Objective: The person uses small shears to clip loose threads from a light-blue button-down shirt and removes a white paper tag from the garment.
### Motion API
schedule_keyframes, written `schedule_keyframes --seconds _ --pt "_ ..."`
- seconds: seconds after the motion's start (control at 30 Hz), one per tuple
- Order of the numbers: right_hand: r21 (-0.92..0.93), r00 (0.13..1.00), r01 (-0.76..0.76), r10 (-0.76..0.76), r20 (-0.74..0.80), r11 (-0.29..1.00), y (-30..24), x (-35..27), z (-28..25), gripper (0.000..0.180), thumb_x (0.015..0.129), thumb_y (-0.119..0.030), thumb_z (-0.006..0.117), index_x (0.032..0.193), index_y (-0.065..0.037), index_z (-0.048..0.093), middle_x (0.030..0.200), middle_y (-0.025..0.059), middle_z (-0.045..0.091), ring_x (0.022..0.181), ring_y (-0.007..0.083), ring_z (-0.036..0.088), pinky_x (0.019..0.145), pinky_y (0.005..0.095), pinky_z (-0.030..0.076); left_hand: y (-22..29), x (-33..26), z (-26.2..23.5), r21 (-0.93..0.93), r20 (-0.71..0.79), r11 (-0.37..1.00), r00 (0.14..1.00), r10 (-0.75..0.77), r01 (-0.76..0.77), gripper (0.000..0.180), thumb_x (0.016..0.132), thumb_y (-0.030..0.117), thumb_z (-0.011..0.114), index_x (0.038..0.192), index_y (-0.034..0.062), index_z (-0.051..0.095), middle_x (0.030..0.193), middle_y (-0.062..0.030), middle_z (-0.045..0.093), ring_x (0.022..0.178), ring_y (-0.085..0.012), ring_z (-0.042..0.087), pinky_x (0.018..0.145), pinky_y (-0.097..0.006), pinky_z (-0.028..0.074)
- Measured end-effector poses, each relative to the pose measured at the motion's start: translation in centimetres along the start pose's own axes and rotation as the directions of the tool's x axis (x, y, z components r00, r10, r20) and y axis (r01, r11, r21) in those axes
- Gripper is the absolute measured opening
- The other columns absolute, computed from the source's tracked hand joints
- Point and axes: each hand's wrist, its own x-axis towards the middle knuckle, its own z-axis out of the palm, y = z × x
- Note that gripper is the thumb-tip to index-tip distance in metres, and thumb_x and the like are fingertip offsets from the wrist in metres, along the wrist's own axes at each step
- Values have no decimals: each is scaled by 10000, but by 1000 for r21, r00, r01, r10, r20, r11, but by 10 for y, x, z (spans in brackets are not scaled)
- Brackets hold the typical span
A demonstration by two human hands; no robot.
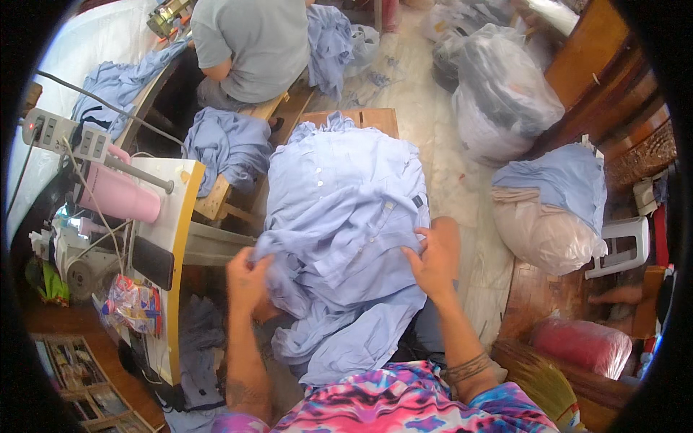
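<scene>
A light blue button-up shirt [346, 231] lies crumpled on a stack of similar blue garments [354, 159] in front of me. Small pale buttons and a dark tag show on the cloth. At the shirt's left edge, my left hand [247, 283] is closed on the fabric, slightly blurred. My right hand [436, 263] pinches the right edge between thumb and fingers, near the dark tag. One loose part of the cloth [368, 335] hangs down toward my lap.
On the left, a white table [184, 238] holds a pink tumbler [119, 193], a phone [153, 263] and a power strip [68, 135]. A person in grey [253, 43] sits ahead by a sewing machine [167, 18]. Stuffed plastic bags [498, 94] stand at right.
</scene>
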Motion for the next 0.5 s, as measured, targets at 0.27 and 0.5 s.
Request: schedule_keyframes --seconds 0.27,0.5 --pt "-256 817 539 -572 -70 802 -55 -6 11 398 811 -208 794 1121 -20 630 927 169 617 875 368 619 758 447 500 9 -55 -79 -28 -277 999 960 -38 31 172 882 8 664 1050 -23 682 912 -19 663 825 -86 577 750 -247 472" --pt "-204 865 475 -497 -71 856 -36 3 71 376 845 -257 776 1142 -71 639 1001 137 623 930 351 641 780 442 526 -14 -72 -26 129 -341 992 939 50 -5 299 866 -6 626 1158 8 688 1021 -68 678 841 -134 613 808 -302 514"
